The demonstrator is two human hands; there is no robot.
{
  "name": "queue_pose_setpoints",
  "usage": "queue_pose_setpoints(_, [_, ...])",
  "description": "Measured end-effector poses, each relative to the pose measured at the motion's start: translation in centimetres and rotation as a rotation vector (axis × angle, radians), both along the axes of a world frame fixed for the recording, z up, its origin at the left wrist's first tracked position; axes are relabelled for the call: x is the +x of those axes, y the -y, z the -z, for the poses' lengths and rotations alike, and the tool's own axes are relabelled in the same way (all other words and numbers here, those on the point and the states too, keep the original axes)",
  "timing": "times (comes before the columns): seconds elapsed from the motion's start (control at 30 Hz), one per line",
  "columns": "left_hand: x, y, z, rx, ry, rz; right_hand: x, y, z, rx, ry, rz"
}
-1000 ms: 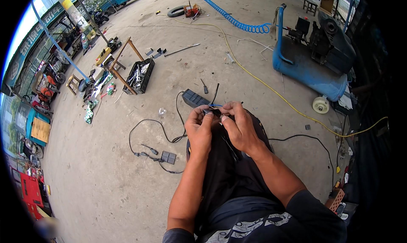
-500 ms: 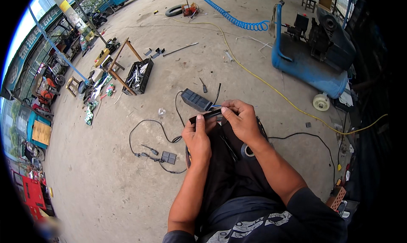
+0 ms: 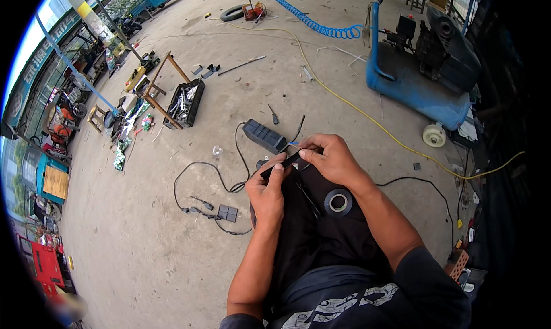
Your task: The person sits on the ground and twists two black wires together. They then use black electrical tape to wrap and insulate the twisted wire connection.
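Observation:
Above my lap, my left hand (image 3: 267, 190) pinches the lower-left part of a dark strip (image 3: 287, 161), apparently tape. My right hand (image 3: 327, 159) is closed on its upper-right end, beside thin coloured wires (image 3: 295, 145). A black tape roll (image 3: 338, 202) lies on my dark trousers near a long, thin dark item (image 3: 309, 200). On the floor just beyond my hands sits a black rectangular charger-like box (image 3: 264, 135) with a cord, and a small screwdriver-like tool (image 3: 273, 114) lies behind it.
A black tool crate (image 3: 194, 103) stands front-left by a wooden frame. At right are a blue compressor (image 3: 418, 97) with a coiled blue hose (image 3: 327, 24) and a white wheel (image 3: 434, 136). A yellow hose (image 3: 384, 124), cables and a small dark block (image 3: 227, 213) lie on the floor.
My hands have spread along the dark strip, which came into view and now slants more steeply, my left end lower. The tape roll on my lap has become uncovered.

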State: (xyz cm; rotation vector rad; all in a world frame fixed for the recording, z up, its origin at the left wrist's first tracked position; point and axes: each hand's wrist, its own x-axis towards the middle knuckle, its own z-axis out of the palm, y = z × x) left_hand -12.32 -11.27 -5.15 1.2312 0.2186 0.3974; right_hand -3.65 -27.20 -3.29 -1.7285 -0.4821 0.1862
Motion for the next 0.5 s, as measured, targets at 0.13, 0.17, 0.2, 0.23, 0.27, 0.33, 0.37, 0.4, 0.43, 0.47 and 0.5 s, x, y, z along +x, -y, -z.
queue_pose_setpoints(0.13, [-0.2, -0.2, 0.2, 0.065, -0.031, -0.02, 0.6, 0.3, 0.3, -0.052, 0.041, -0.044])
queue_pose_setpoints(0.17, [-0.3, -0.5, 0.5, 0.131, -0.042, -0.018, 0.8, 0.3, 0.5, -0.051, 0.044, -0.054])
queue_pose_setpoints(0.2, [-0.3, -0.9, 0.7, 0.197, -0.052, -0.016, 1.0, 0.3, 0.6, -0.051, 0.048, -0.065])
queue_pose_setpoints(0.23, [-0.3, -1.1, 0.8, 0.263, -0.061, -0.014, 1.2, 0.3, 0.7, -0.05, 0.052, -0.076])
queue_pose_setpoints(0.27, [-0.3, -1.0, 0.8, 0.27, -0.071, -0.025, 1.3, 0.5, 0.7, -0.034, 0.006, -0.111])
queue_pose_setpoints(0.33, [-0.3, -0.8, 0.4, 0.285, -0.086, -0.048, 1.8, 0.7, 0.5, -0.002, -0.082, -0.183])
queue_pose_setpoints(0.37, [-0.3, -1.0, 0.6, 0.367, -0.079, -0.053, 1.9, 0.8, 0.5, 0.009, -0.086, -0.199])
queue_pose_setpoints(0.4, [-0.3, -1.2, 1.0, 0.447, -0.073, -0.057, 2.1, 0.9, 0.6, 0.017, -0.092, -0.214])
queue_pose_setpoints(0.43, [-0.3, -1.4, 1.2, 0.527, -0.068, -0.06, 2.2, 1.0, 0.7, 0.026, -0.099, -0.229])
queue_pose_setpoints(0.47, [-0.2, -1.6, 1.3, 0.603, -0.053, -0.063, 2.5, 1.0, 0.8, 0.013, -0.083, -0.232])
queue_pose_setpoints(0.5, [0.0, -1.6, 0.9, 0.679, -0.039, -0.066, 2.8, 1.0, 0.7, -0.002, -0.067, -0.235])
